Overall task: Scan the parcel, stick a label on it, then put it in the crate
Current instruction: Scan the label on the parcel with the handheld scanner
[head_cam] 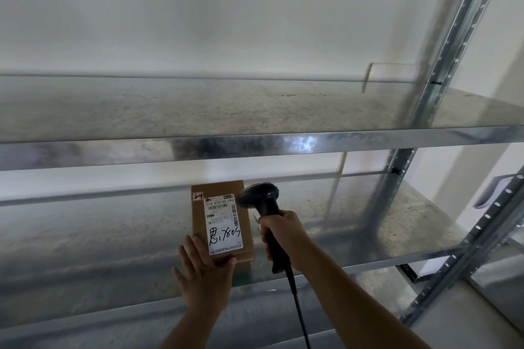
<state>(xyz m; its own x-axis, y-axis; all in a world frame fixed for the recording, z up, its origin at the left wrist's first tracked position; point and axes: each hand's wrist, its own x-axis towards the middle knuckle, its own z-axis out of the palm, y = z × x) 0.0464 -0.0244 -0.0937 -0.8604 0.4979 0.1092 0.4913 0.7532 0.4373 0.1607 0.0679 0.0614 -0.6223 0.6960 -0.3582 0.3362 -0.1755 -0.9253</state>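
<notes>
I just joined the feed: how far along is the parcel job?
Nothing looks finished. In hand: the right hand aims the scanner at the printed label on the brown parcel, which the left hand steadies on the metal shelf. Left: sticking a label and crating; no crate is in view.

Two galvanized metal shelves (255, 147) hang on a perforated steel upright (442, 65) against a white wall (198, 8).

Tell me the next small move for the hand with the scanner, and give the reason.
Probably tilt the scanner a little left and down, so its head faces the barcode on the white label. The right hand grips the handle with the head just beside the parcel's top right corner, while the left hand steadies the near edge on the shelf.
</notes>
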